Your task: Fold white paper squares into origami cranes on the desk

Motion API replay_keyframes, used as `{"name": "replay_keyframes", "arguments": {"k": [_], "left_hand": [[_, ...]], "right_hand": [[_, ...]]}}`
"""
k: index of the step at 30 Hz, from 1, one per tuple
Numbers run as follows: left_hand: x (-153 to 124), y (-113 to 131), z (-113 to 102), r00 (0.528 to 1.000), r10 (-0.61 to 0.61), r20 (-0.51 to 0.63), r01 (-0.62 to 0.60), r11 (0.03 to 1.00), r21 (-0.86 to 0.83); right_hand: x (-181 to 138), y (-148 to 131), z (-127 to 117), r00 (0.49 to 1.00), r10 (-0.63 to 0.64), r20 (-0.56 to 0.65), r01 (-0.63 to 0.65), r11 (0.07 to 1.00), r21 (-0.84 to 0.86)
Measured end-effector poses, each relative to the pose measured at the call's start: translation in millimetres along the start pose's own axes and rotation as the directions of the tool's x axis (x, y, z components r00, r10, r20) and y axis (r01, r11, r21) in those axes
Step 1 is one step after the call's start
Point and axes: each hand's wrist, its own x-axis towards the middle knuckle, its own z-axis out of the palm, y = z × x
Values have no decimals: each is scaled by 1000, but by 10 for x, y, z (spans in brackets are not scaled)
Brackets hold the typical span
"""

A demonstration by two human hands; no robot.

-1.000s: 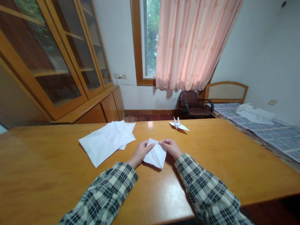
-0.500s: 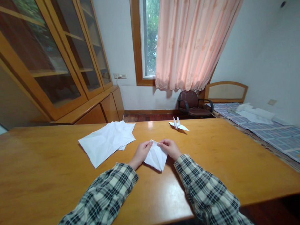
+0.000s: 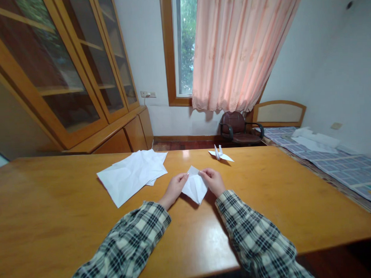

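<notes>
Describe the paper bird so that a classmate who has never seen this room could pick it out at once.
Find the wooden table and look near its far edge, in front of the dark red chair. The paper bird is there, beyond the right hand. Unlike the pile of loose sheets and the creased piece in the hands, it has spread wings.

Your left hand point(image 3: 175, 188) and right hand point(image 3: 213, 182), above the table point(image 3: 38, 209): you can't see the fingers under the paper point(image 3: 196, 190), layers too small to count. Your sleeves point(image 3: 125, 242) run off the bottom edge. Sheets point(image 3: 130, 173) on the table overlap, lower ones mostly covered. Behind the table: chair point(image 3: 234, 123) base hidden; curtain point(image 3: 243, 47) top cut off, covering part of the window point(image 3: 188, 49); cabinet point(image 3: 58, 78) cropped top and left. Right of the table, bed point(image 3: 323, 160) cropped.
</notes>
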Motion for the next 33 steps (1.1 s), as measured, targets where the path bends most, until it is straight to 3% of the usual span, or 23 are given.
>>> {"name": "replay_keyframes", "arguments": {"k": [6,20,33], "left_hand": [[3,-3,-9,999,22,-23,-21,999,37],[49,-65,-92,972,69,-225,-42,992,122],[56,-47,-89,978,57,-202,-51,998,33]], "right_hand": [[6,0,-22,997,11,-77,-10,1000,11],[-7,-27,-38,998,23,-66,-21,999,33],[37,42,-84,990,14,-142,-11,1000,22]]}}
